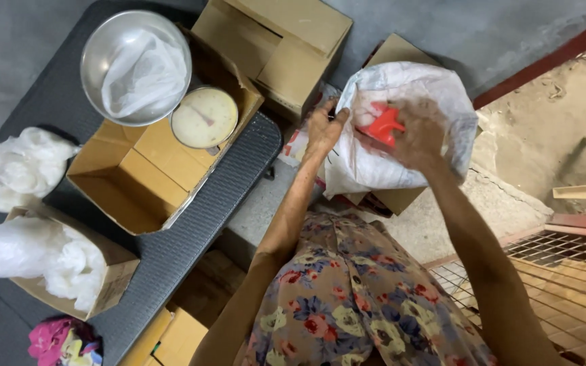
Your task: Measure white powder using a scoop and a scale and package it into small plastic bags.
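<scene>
A large white woven sack [435, 88] stands open in front of me, resting against a cardboard box [398, 51]. My left hand [323, 125] grips the sack's near rim and holds it open. My right hand [420, 135] is at the mouth of the sack, closed around a red plastic scoop [382, 124] that points into the sack. The sack's contents are hidden.
To the left, a dark table [191, 224] carries a dial weighing scale [205, 116] with a steel bowl [96, 51] holding a clear plastic bag [140, 71], open cardboard boxes [120, 183] and heaps of plastic bags [22, 166]. A metal grate [564, 247] lies at the right.
</scene>
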